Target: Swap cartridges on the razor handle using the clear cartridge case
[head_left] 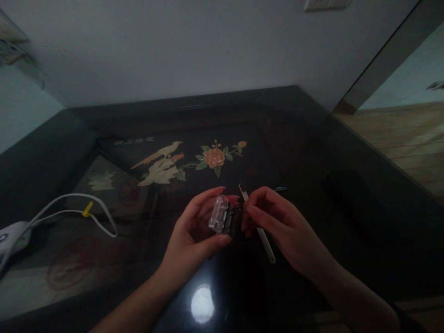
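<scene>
My left hand (194, 233) holds a small clear plastic and dark metal part (224, 217) between thumb and fingertips, above the dark glossy table (298, 152). My right hand (277, 222) touches the right side of that part with its fingertips. A thin white stick with a dark tip (258, 226) runs through my right hand, its tip pointing up and away. Whether the stick is gripped or just resting under the fingers is hard to tell in the dim light.
The tabletop bears an inlaid picture of a bird (161, 162) and a flower (214, 157). A white cable with a yellow tie (86, 210) runs to a white device (12, 236) at the left edge. A wall stands behind; wooden floor (409, 138) lies right.
</scene>
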Demonstrator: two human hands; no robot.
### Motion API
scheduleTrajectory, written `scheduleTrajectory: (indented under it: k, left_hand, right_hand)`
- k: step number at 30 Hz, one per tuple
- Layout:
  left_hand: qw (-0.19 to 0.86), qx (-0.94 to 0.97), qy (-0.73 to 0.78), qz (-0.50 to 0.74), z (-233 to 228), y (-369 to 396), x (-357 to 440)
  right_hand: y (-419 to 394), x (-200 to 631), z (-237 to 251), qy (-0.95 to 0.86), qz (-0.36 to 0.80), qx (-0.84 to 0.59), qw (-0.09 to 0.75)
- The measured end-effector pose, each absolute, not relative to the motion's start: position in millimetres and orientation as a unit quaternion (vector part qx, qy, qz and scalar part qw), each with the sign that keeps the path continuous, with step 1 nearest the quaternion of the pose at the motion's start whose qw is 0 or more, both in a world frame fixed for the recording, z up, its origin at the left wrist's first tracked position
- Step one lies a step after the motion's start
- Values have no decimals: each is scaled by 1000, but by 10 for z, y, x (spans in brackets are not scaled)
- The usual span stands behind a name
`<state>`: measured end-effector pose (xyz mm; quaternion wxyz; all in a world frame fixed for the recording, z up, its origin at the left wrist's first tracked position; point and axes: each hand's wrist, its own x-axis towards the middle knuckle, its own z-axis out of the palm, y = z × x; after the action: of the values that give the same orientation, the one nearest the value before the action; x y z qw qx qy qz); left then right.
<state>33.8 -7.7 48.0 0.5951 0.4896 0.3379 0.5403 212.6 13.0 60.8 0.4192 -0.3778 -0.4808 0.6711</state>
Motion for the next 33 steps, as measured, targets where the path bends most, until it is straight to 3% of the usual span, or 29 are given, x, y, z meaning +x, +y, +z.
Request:
scheduleTrajectory:
  k: [6,18,33]
  left_hand:
    - [575,514,354,530,504,-90,347]
    - [389,718,371,442,469,-133,240]
    - [373,709,377,465,528,-168,256]
  right_hand:
    - [119,2103,655,-540,698,-353,312]
    - [109,2116,591,-498,760,-301,289]
    - [113,2157,550,-453,804,-271,275]
